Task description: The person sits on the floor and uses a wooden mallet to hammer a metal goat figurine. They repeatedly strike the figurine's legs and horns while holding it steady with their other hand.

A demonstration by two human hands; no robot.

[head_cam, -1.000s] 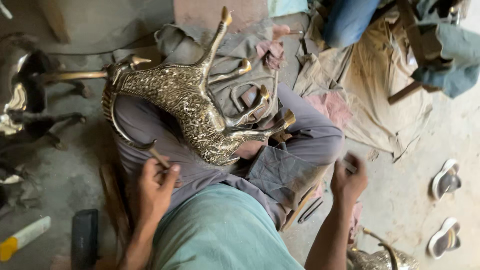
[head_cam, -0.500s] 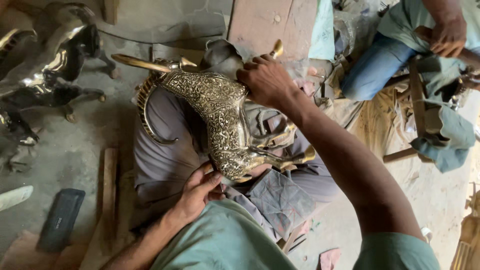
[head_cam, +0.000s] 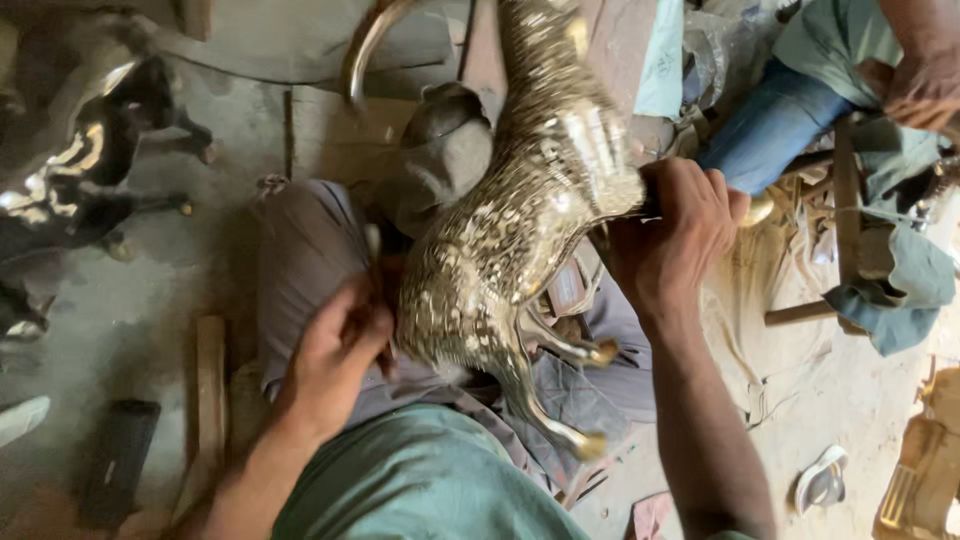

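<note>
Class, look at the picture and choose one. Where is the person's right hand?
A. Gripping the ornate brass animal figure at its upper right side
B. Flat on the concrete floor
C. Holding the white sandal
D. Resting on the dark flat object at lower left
A. The right hand wraps its fingers around the right side of the brass animal figure, while the left hand steadies the figure's lower left side above the lap.

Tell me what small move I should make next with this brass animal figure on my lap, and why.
Probably settle the brass figure back down onto your lap before working it. It is lifted and tilted, the right hand grips one end and the left hand only steadies its side, so it looks unsupported underneath.
</note>
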